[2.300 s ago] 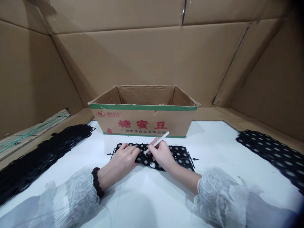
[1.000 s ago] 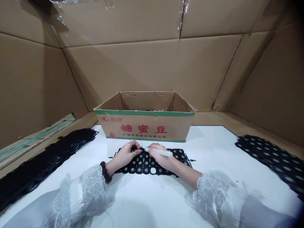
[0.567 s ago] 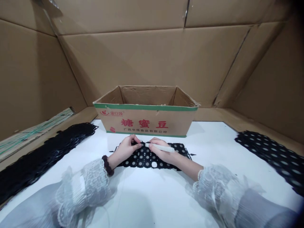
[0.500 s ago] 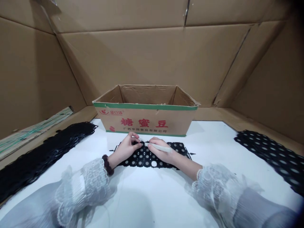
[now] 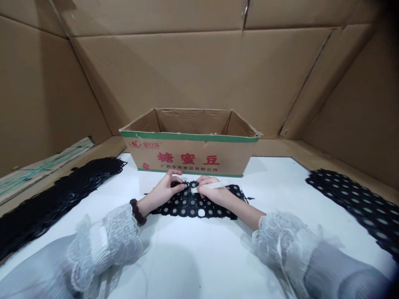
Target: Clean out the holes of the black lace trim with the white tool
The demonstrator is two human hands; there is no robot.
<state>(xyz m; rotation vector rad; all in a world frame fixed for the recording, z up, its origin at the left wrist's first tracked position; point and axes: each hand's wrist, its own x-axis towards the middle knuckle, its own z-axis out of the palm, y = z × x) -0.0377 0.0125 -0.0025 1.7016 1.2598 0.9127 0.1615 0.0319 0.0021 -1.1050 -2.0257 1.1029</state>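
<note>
Right hand grips a slim white pen-like tool, its tip now drawn slightly clear of the left fingers. Left hand is narrow, thumb near fingertips; whether it pinches anything, cannot tell. Between and beneath lies the black openwork panel with pale round dots, flat on the white counter; its middle appears easier to reach. Beyond: open brown cardboard box with green trim. Black piece, left; dotted black piece, right.
</note>
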